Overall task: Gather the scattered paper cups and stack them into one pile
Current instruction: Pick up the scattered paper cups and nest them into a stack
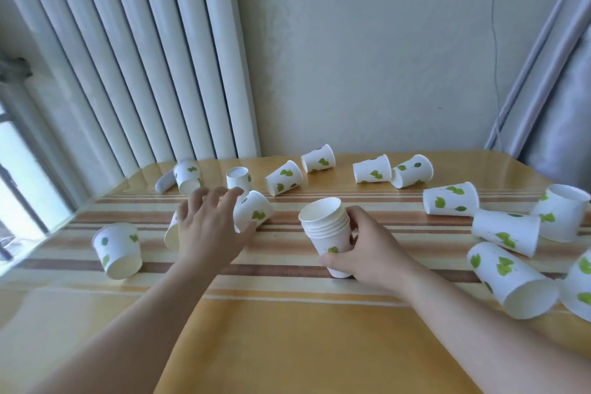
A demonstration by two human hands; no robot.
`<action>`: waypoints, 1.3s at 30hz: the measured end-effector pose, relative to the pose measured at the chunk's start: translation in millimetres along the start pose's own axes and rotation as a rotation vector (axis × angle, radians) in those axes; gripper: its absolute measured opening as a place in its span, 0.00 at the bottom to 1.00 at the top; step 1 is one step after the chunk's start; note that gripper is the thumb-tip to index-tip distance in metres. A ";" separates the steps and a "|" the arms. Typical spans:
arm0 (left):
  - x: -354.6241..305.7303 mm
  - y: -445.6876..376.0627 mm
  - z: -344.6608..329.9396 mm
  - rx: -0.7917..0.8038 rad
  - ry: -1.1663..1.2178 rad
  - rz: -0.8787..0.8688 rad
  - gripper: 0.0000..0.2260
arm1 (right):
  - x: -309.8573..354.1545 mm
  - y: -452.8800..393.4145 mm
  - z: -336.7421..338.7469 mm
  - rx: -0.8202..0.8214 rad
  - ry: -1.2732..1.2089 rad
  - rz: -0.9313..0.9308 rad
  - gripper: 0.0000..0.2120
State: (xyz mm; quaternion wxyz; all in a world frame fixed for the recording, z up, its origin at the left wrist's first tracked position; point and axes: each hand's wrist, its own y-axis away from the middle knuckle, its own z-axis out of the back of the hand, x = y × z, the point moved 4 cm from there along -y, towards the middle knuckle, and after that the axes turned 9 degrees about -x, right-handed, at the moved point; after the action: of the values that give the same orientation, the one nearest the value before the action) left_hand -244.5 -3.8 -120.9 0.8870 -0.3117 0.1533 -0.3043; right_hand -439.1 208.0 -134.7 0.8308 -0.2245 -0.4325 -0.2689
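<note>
White paper cups with green leaf prints lie scattered over the table (287, 329). A stack of several nested cups (326, 227) stands upright near the middle, and my right hand (367, 249) grips its lower part from the right. My left hand (208, 227) is spread open, its fingers apart over a tipped cup (256, 211), thumb touching its near rim. Another cup (171, 233) is partly hidden behind that hand. More tipped cups lie at the left (118, 249), along the back (283, 177) and at the right (508, 278).
The yellow striped tablecloth ends at the wall behind. A white radiator (144, 57) rises at the back left, a window (19, 185) at the left edge, and a grey curtain (559, 89) at the right.
</note>
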 end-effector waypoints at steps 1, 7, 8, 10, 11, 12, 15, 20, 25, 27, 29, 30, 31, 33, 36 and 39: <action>-1.1 -2.7 -4.4 0.026 -0.036 -0.009 0.31 | 0.9 -3.9 -0.1 0.003 -0.003 0.001 0.32; -19.0 0.7 -21.9 0.136 -0.080 -0.040 0.31 | -8.8 -6.6 -9.1 -0.113 -0.045 -0.001 0.30; -23.0 2.7 -21.3 0.135 -0.016 -0.029 0.32 | -11.1 -6.4 -10.0 -0.136 -0.053 -0.006 0.29; -31.6 7.7 -17.9 0.160 0.241 0.087 0.36 | -14.2 -7.9 -11.2 -0.148 -0.056 0.002 0.29; -37.5 10.3 -14.0 0.179 0.421 0.203 0.37 | -15.9 -8.6 -11.5 -0.141 -0.056 0.005 0.30; -42.9 12.9 -11.7 0.203 0.626 0.342 0.35 | -17.7 -8.8 -11.4 -0.136 -0.058 0.007 0.30; -61.9 10.4 -3.3 0.192 1.280 0.663 0.26 | -20.9 -9.4 -10.5 -0.125 -0.061 0.016 0.31; -98.2 -10.5 12.8 0.219 1.811 0.621 0.14 | -19.4 -11.5 -12.2 -0.163 -0.062 0.073 0.32; -121.6 -3.5 7.2 0.359 1.594 0.409 0.21 | -16.5 -10.8 -11.2 -0.196 -0.045 0.106 0.30; -125.3 2.0 1.0 0.389 1.508 0.403 0.23 | -18.1 -11.9 -11.1 -0.193 -0.053 0.087 0.30; -125.4 5.3 -4.3 0.390 1.483 0.416 0.24 | -20.7 -13.3 -11.1 -0.185 -0.071 0.062 0.30; -124.7 6.0 -5.6 0.386 1.488 0.428 0.25 | -21.7 -13.7 -10.7 -0.182 -0.080 0.051 0.30; -123.6 6.3 -5.9 0.383 1.488 0.437 0.26 | -22.2 -14.1 -10.3 -0.180 -0.087 0.044 0.30; -122.7 6.1 -3.9 0.391 1.464 0.427 0.28 | -22.7 -14.9 -10.2 -0.178 -0.090 0.041 0.31; -117.5 9.8 -1.4 0.433 1.423 0.389 0.37 | -22.9 -14.6 -10.3 -0.183 -0.096 0.043 0.31; -95.0 20.5 6.8 0.378 1.299 0.416 0.42 | -21.9 -13.2 -8.9 -0.189 -0.101 0.049 0.29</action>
State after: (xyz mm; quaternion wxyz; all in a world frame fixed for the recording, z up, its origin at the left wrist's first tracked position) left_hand -305.2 72.4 -121.1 0.6947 0.1280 0.6525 -0.2742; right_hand -452.9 198.2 -156.0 0.7894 -0.3255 -0.4409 -0.2766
